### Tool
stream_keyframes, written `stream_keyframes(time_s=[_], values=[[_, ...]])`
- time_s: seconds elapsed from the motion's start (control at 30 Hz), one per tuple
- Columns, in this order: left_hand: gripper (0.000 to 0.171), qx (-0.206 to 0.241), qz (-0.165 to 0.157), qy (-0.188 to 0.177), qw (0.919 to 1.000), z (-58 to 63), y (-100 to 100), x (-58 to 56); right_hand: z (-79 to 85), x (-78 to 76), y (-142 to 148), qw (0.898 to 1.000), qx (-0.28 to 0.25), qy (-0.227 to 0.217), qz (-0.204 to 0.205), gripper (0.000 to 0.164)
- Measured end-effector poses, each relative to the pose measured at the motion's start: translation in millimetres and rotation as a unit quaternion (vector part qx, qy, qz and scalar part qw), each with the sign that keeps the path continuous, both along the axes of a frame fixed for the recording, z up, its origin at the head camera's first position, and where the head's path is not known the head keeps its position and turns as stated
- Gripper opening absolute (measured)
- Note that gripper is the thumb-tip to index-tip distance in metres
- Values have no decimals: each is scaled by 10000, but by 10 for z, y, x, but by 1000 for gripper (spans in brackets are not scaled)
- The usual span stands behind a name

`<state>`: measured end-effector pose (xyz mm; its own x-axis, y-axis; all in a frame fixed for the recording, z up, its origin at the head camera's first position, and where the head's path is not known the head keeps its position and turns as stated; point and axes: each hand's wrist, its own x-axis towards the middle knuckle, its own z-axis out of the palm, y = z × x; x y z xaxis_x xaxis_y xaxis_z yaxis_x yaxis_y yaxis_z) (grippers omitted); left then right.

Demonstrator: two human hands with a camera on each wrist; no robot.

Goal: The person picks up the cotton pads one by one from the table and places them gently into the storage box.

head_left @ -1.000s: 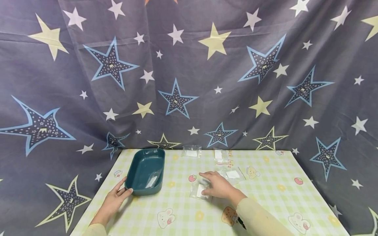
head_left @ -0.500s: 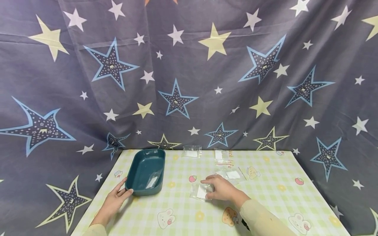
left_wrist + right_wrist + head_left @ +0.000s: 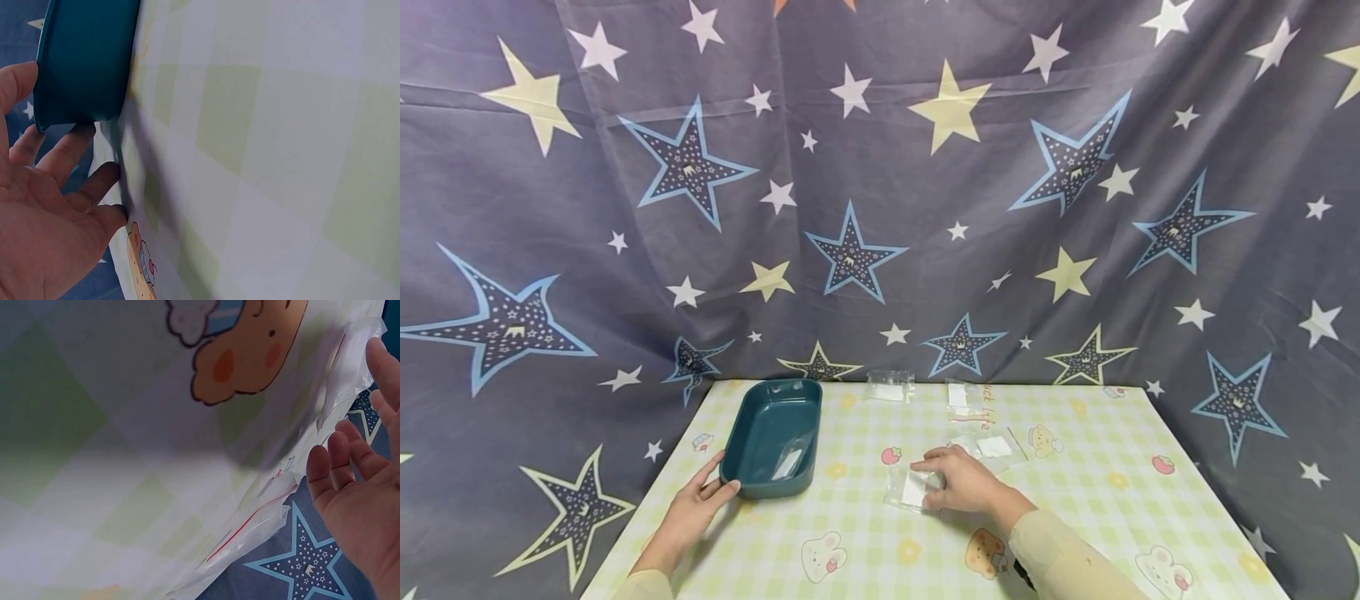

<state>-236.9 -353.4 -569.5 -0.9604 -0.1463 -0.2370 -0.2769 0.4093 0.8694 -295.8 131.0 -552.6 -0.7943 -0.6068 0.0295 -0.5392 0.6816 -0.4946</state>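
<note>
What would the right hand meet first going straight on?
Likely the small clear bag at the right hand's fingertips; whether they already touch it is unclear. Farther on, roughly that way, the teal dish.

Holding left hand (image 3: 694, 507) out with thumb (image 3: 19, 82) and fingers (image 3: 70, 151) parted. Angling right forearm (image 3: 1063, 548) inward, arching right hand (image 3: 964, 482) palm-down.

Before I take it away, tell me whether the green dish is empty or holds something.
Not empty: in the head view, a clear bag lies inside the dish, toward its near right corner.
</note>
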Motion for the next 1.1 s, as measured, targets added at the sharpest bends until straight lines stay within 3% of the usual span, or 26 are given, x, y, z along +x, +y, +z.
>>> stream_keyframes(time_s=[1.1], values=[[95,3,36,-4,10000,37,37,23,-109,30,-33,9995,259,156,-117,50]])
